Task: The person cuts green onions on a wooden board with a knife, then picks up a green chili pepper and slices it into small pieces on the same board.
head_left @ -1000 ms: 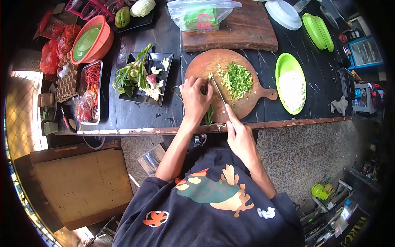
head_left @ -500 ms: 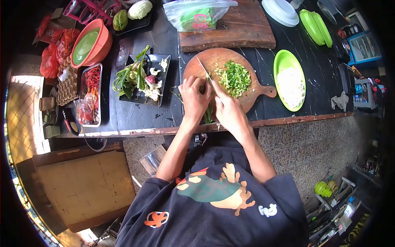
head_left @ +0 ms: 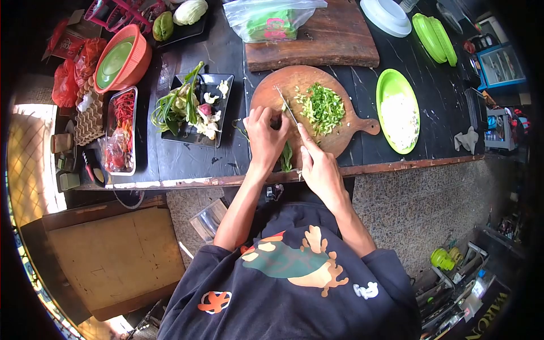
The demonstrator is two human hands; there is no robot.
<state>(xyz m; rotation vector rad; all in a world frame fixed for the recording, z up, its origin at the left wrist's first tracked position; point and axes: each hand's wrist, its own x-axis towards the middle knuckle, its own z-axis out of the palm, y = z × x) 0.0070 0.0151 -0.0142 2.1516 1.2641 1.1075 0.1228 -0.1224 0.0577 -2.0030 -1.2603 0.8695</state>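
A round wooden cutting board (head_left: pixel 272 90) lies at the table's front edge. On its left part my left hand (head_left: pixel 266 136) is closed, fingers curled over green leafy stalks (head_left: pixel 287 157) whose leaves trail out below. Most of the bunch is hidden under the fingers. My right hand (head_left: pixel 324 173) grips a knife (head_left: pixel 290 110), its index finger stretched along the blade. The blade points up and left, just right of my left fingertips. A heap of chopped greens (head_left: pixel 326 112), pale and dark pieces mixed, covers the board's right half.
Left of the board, a black square plate (head_left: pixel 209 141) bears garlic, shallots and greens. A steel tray (head_left: pixel 134 148) holds red chillies, near an orange basket (head_left: pixel 136 71). At right is a green oval plate (head_left: pixel 387 79) with white food. Behind stands a thick wooden block (head_left: pixel 340 39).
My right hand and the knife have shifted slightly right and toward me, away from the left fingers. The left hand stays almost in place on the stalks.
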